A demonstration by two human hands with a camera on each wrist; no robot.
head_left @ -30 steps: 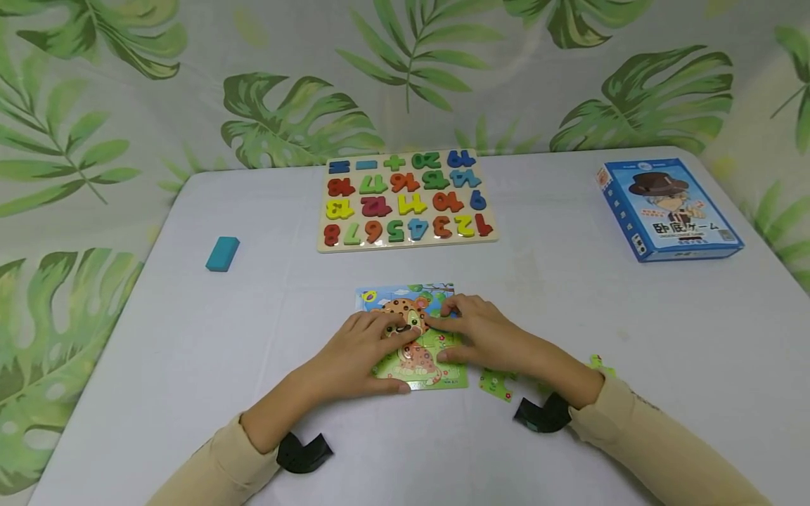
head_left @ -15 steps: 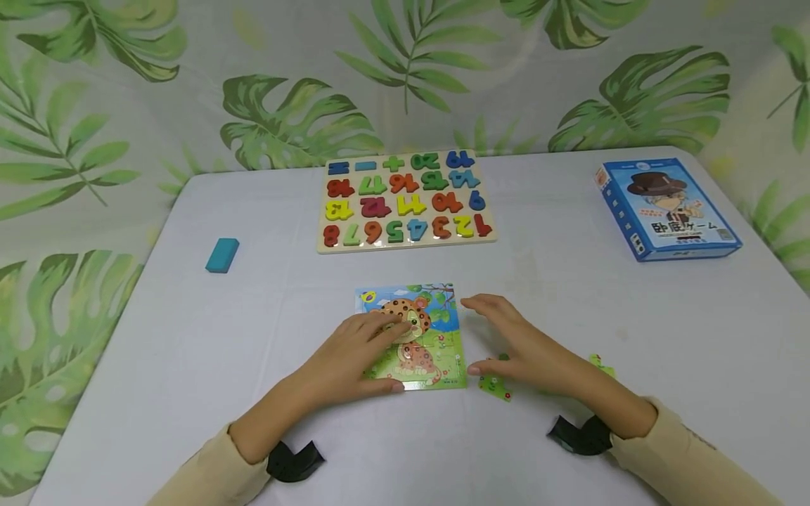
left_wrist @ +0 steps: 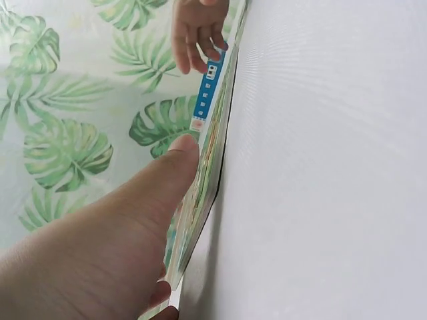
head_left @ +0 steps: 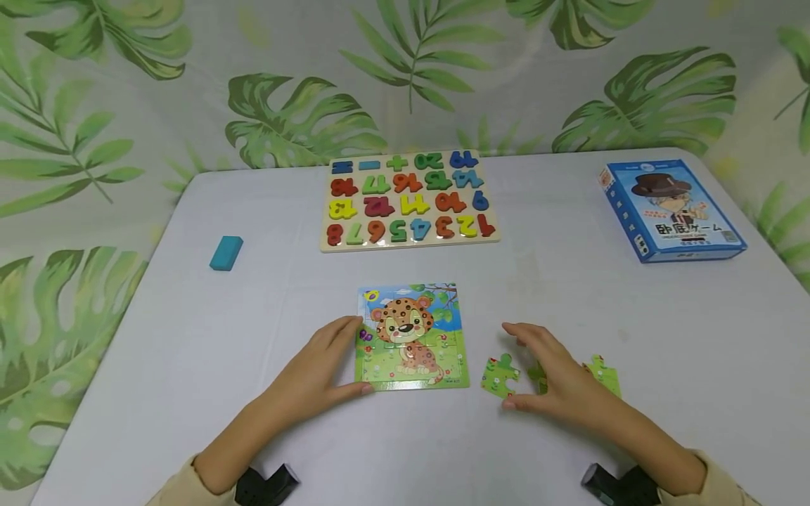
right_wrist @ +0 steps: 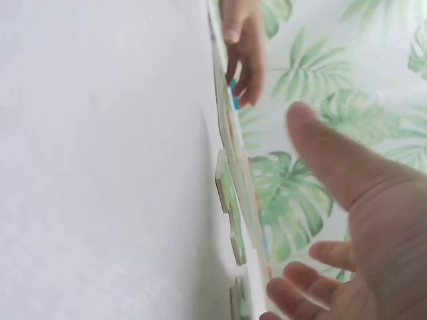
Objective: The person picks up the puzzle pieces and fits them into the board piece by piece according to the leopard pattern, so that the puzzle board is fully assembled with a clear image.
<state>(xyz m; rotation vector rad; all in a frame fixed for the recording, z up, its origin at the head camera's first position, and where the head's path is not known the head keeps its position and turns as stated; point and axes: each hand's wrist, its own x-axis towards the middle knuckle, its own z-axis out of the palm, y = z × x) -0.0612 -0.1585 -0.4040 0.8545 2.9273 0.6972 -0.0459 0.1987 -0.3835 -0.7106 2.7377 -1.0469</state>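
Observation:
A jigsaw puzzle (head_left: 411,337) with a spotted leopard cub lies flat on the table, whole over its visible face. At its left edge is my left hand (head_left: 319,365), fingers and thumb spread, the fingertips by the side and the thumb by the near left corner. To the right of the puzzle, my right hand (head_left: 569,386) hovers with thumb and fingers apart, holding nothing. A loose green puzzle piece (head_left: 498,377) lies just left of it. Another green piece (head_left: 604,374) shows beyond its wrist side, and one more is partly hidden beneath the hand.
A wooden number board (head_left: 408,242) with colourful digits lies behind the puzzle. A blue game box (head_left: 673,211) sits at the back right. On the left is a teal block (head_left: 226,253). Leaf-patterned cloth (head_left: 304,112) hangs behind the white table.
My left hand has slid off the puzzle's face to its left edge, uncovering the cub. My right hand has left the puzzle and moved right, over the loose pieces.

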